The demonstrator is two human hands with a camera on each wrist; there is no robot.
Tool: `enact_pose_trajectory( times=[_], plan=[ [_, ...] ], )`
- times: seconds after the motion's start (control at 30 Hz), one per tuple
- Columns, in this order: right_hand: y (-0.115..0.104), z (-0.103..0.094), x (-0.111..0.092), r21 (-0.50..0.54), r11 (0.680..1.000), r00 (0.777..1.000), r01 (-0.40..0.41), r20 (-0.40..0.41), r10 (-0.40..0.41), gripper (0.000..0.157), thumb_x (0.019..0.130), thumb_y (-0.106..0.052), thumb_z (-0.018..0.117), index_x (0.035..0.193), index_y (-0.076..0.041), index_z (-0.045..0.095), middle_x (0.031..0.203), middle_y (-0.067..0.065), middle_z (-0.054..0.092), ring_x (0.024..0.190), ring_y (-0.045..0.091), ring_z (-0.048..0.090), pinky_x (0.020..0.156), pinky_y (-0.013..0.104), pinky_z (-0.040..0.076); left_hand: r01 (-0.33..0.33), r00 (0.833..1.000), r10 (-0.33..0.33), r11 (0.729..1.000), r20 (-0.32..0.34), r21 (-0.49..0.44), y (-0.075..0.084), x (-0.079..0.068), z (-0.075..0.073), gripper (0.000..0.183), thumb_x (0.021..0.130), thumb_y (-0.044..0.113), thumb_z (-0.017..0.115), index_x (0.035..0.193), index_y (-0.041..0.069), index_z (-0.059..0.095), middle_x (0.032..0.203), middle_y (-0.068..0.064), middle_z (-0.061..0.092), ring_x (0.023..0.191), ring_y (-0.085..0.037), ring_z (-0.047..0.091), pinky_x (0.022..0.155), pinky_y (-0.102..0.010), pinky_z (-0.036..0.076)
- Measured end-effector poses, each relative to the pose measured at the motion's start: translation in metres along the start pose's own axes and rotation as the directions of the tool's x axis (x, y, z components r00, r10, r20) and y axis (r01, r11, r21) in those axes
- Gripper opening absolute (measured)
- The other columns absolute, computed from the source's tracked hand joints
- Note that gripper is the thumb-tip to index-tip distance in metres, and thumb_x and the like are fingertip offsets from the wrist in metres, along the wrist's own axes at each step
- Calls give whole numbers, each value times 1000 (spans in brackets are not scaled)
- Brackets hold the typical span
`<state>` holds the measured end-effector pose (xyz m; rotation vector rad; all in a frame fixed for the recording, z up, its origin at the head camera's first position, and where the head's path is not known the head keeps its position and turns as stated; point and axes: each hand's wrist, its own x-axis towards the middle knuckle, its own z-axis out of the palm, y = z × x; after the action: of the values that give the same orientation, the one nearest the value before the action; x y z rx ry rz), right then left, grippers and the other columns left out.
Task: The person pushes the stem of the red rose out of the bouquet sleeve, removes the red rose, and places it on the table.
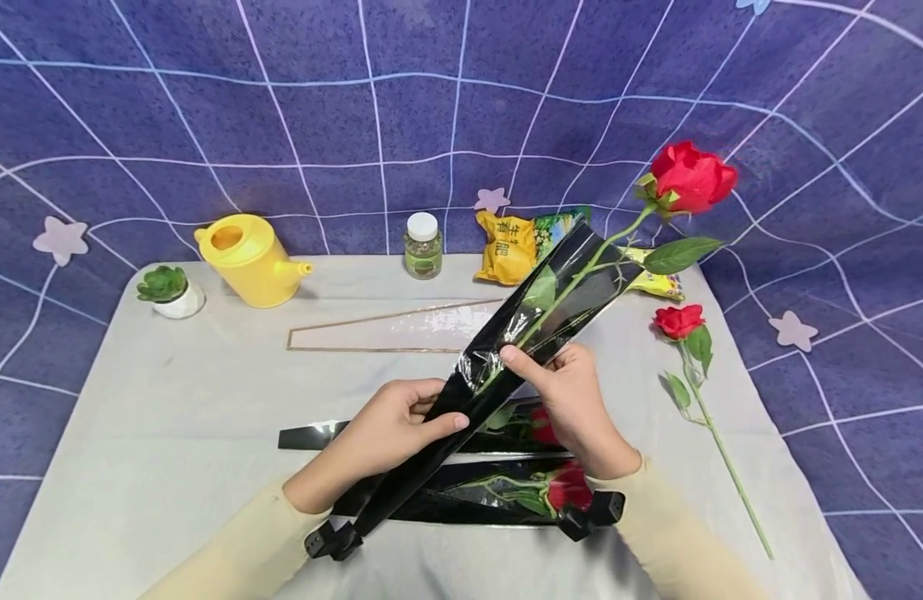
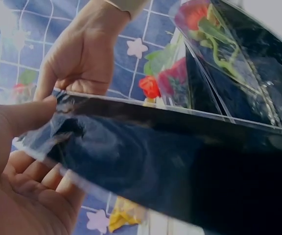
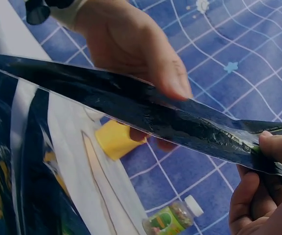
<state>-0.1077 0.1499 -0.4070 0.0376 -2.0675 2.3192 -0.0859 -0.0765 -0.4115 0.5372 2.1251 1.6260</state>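
Both hands hold a black flower sleeve (image 1: 408,479) with a clear front, slanting over the table. Inside runs the green stem of a red rose (image 1: 689,179), whose bloom and a leaf stick out of the wide upper end. My left hand (image 1: 397,425) grips the sleeve's lower half, thumb (image 1: 442,427) on top. Higher up, my right hand (image 1: 574,400) pinches the sleeve, thumb over the clear front near the stem. The right wrist view shows both hands along the narrow sleeve (image 3: 106,95). Beneath lie wrapped roses (image 1: 569,486) in black sleeves, partly hidden.
A loose red rose (image 1: 680,321) lies on the right. Behind the hands is a flat clear sleeve with a gold border (image 1: 356,337). Along the back stand a potted plant (image 1: 179,300), yellow watering can (image 1: 254,267), capped bottle (image 1: 423,250) and yellow bag (image 1: 506,250).
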Motion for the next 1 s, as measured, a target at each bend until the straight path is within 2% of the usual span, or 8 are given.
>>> enact_pose_trajectory(
  times=[0.23, 0.43, 0.53, 0.6, 0.67, 0.77, 0.87, 1.0],
  plan=[
    [-1, 2, -4, -54, 998, 995, -25, 91, 30, 24, 80, -19, 76, 95, -1, 70, 87, 10, 69, 75, 15, 59, 67, 30, 49, -15, 999, 18, 998, -45, 66, 0, 3, 1, 18, 85, 30, 70, 79, 14, 65, 49, 7, 36, 44, -6, 31, 44, -21, 29],
    [-5, -18, -7, -167, 985, 950, -54, 296, 102, 20, 82, -20, 75, 89, -3, 67, 62, 3, 54, 51, 11, 37, 45, 29, 33, -13, 1000, 13, 998, 7, 57, -7, -4, -9, 14, 86, 32, 69, 84, 18, 69, 49, 6, 43, 44, -5, 34, 43, -21, 32],
    [-6, -32, -6, -179, 983, 914, -44, 390, 113, 17, 83, -15, 73, 87, -1, 64, 62, 4, 57, 48, 10, 44, 43, 30, 40, -51, 999, 49, 993, 14, 109, -11, -9, -18, 24, 85, 35, 69, 71, 18, 60, 49, 8, 29, 44, -5, 25, 44, -21, 26],
    [-7, -41, -5, -143, 989, 906, -24, 415, 82, 13, 84, -8, 71, 88, 1, 62, 73, 9, 65, 59, 14, 58, 53, 31, 50, -66, 998, 64, 988, 23, 137, -13, -15, -26, 32, 85, 35, 69, 65, 16, 52, 51, 8, 22, 44, -6, 20, 45, -22, 24],
    [-8, -49, -4, -71, 997, 918, -6, 396, 34, 13, 85, 0, 67, 97, 2, 63, 92, 14, 68, 79, 20, 65, 67, 35, 53, -64, 998, 60, 985, 33, 160, -15, -20, -34, 40, 84, 34, 70, 62, 14, 43, 52, 8, 19, 45, -6, 18, 47, -22, 23],
    [-10, -57, -1, 104, 995, 951, 11, 306, -43, 12, 87, 8, 59, 97, 2, 62, 93, 13, 67, 86, 21, 63, 75, 30, 50, -40, 998, 32, 985, 53, 166, -17, -27, -44, 35, 85, 25, 70, 63, 12, 46, 52, 8, 22, 45, -5, 21, 47, -21, 23],
    [-12, -61, 1, 293, 956, 980, 3, 191, -61, 18, 89, 10, 55, 102, 1, 63, 87, 8, 64, 78, 19, 61, 73, 27, 49, -25, 998, 14, 985, 67, 169, -18, -32, -52, 36, 86, 16, 70, 62, 9, 44, 52, 8, 24, 45, -3, 23, 46, -21, 23],
    [-14, -61, 4, 466, 885, 997, -16, 76, -22, 27, 89, 6, 58, 116, 2, 60, 98, 9, 64, 74, 16, 61, 71, 26, 51, -33, 995, 18, 987, 94, 159, -20, -34, -56, 35, 86, 14, 69, 62, 8, 44, 53, 9, 25, 45, -2, 25, 45, -21, 24]
  ],
)
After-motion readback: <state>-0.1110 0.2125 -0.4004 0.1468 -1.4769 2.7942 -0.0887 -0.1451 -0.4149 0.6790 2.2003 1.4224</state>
